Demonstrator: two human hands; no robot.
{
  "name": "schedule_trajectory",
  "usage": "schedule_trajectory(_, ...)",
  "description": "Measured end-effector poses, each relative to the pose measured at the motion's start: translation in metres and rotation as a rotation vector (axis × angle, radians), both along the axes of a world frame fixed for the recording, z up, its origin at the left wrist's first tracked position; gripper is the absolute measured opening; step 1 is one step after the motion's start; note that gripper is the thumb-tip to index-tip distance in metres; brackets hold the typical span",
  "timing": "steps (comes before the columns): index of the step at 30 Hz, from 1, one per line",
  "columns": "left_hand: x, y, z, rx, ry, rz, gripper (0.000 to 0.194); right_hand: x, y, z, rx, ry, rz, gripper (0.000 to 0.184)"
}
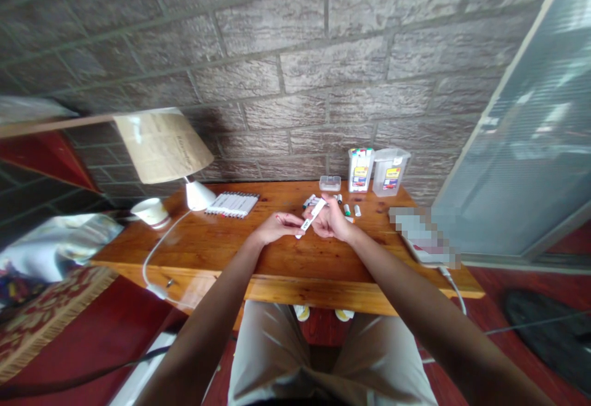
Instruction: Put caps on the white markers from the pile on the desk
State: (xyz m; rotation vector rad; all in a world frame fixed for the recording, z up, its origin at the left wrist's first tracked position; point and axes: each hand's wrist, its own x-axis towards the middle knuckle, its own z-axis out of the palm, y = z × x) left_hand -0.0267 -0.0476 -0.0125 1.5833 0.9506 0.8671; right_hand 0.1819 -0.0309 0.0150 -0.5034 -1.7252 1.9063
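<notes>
Over the middle of the wooden desk, a white marker pen (316, 210) slants between my two hands. My left hand (278, 227) pinches its lower end, thumb and fingers pressed together. Around the upper end, the fingers of my right hand (330, 220) are closed. Dark print shows near the pen's lower end. Just behind and beside my right hand lie several loose caps or short marker pieces, among them a green one (347, 210) and a white one (357, 210); my hand partly covers this group. Left of my hands, several white markers (233, 205) lie side by side in a row.
At the back stand a clear box of markers (360, 171), another clear container (389, 173) and a small clear box (330, 183). A lamp (200, 195) and a white cup (151, 212) are left. A pixelated flat object (422, 237) with a cable lies right.
</notes>
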Motion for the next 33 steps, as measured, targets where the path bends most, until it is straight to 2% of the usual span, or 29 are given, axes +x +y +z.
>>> schedule_trajectory(5,0.000,0.002,-0.002,0.021,-0.028,0.021,0.035,-0.003,-0.005,0.001,0.057,-0.035,-0.077,0.078)
schedule_trajectory(9,0.001,0.001,-0.001,0.050,-0.056,0.011,0.034,-0.004,-0.013,0.003,0.265,-0.122,-0.230,0.061)
schedule_trajectory(11,0.001,0.000,0.001,0.058,-0.053,-0.037,0.033,-0.005,-0.014,0.001,0.375,-0.173,-0.277,0.051)
schedule_trajectory(14,0.001,0.000,0.001,0.053,-0.036,-0.099,0.031,-0.006,-0.011,-0.007,0.530,-0.176,-0.289,0.043)
schedule_trajectory(18,0.000,0.004,-0.004,0.025,-0.113,-0.033,0.038,-0.006,-0.002,-0.018,0.741,-0.204,-0.320,0.037)
schedule_trajectory(22,-0.001,0.007,-0.008,0.018,-0.140,-0.029,0.041,-0.004,0.004,-0.022,0.881,-0.269,-0.322,0.032)
schedule_trajectory(26,0.000,0.007,-0.006,0.011,-0.131,-0.067,0.040,-0.002,0.004,-0.021,0.953,-0.297,-0.348,0.030)
schedule_trajectory(33,-0.002,0.005,-0.002,0.011,-0.164,-0.115,0.042,-0.001,0.004,-0.021,0.947,-0.318,-0.366,0.025)
